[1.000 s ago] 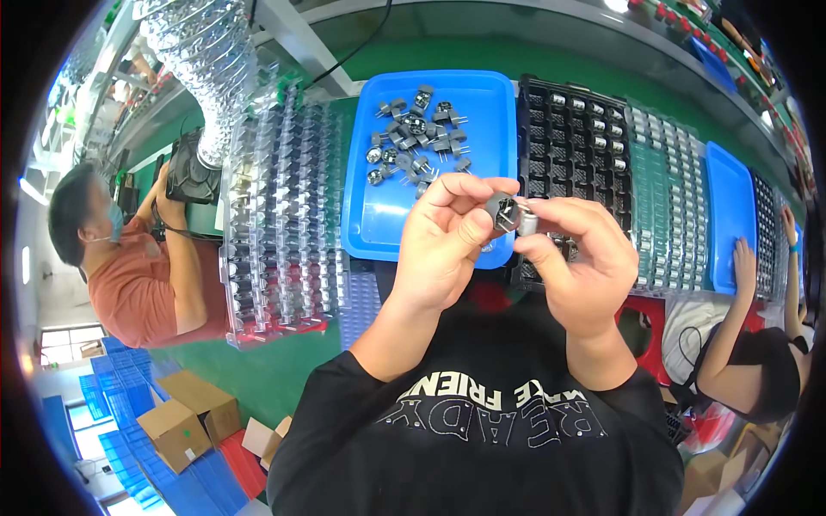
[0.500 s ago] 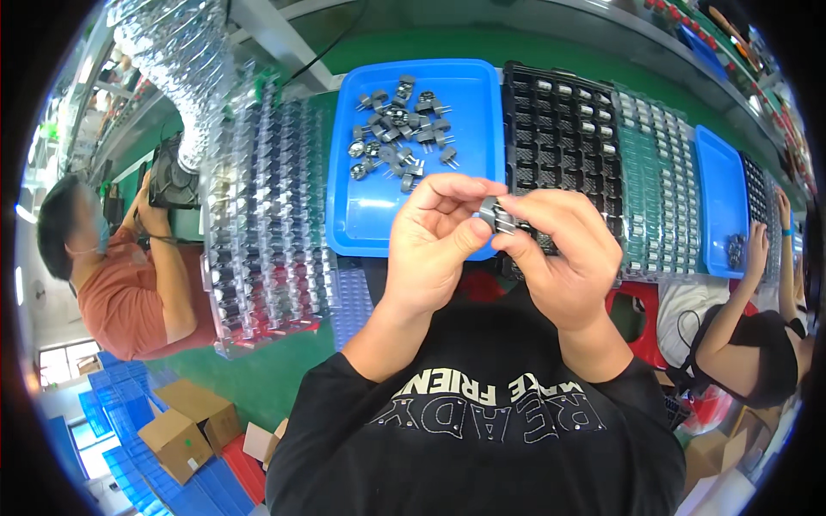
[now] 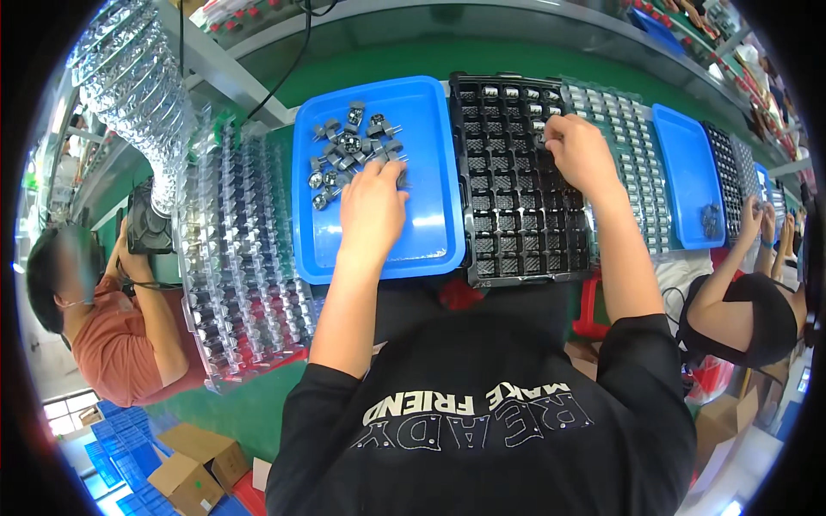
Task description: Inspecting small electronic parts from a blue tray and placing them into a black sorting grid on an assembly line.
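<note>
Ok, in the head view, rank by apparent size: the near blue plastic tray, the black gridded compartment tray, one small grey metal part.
1. Black gridded compartment tray and near blue plastic tray: look much alike, so no ranking.
2. Small grey metal part, by far the smallest.

Small metal parts [image 3: 353, 148] heaped in far-left corner of tray [image 3: 430, 232]. Left hand [image 3: 372, 206] on tray, just right of heap. Compartment tray [image 3: 516, 215] directly right, touching. Right hand [image 3: 578, 155] over its far-right cells. Stacked clear trays [image 3: 232, 249] left of tray.
</note>
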Motion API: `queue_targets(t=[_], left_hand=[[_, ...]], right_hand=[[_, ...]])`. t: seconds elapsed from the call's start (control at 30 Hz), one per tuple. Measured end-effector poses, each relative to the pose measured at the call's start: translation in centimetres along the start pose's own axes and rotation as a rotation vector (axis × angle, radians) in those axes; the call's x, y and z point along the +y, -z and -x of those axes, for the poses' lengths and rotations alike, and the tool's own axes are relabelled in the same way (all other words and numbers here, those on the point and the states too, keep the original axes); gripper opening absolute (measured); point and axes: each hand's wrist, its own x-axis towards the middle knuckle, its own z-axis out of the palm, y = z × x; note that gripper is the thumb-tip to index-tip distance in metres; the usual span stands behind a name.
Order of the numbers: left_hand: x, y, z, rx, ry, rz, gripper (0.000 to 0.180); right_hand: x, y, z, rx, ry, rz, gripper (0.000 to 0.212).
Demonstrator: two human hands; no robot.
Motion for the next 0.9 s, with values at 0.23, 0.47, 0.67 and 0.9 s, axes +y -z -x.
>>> queue_targets(t=[0.23, 0.47, 0.67, 0.9], left_hand=[[-0.5, -1.4, -1.1, -0.044, -0.009, -0.161, 0.026], [-0.4, 1.0, 1.1, 0.003, 0.257, 0.378, 0.028], [0.6, 0.5, 2.5, -0.087, 0.300, 1.102, 0.038], [2.0, 1.8, 3.7, -0.126, 0.287, 1.480, 0.049]], right_hand=[[1.8, 0.7, 0.4, -0.059, 0.116, 0.005, 0.018], [4.3, 6.5, 7.7, -0.384, -0.364, -0.026, 0.029], [5.7, 3.4, 9.2, -0.182, -0.505, -0.156, 0.020], [7.2, 4.5, 11.2, -0.223, -0.292, -0.217, 0.010]])
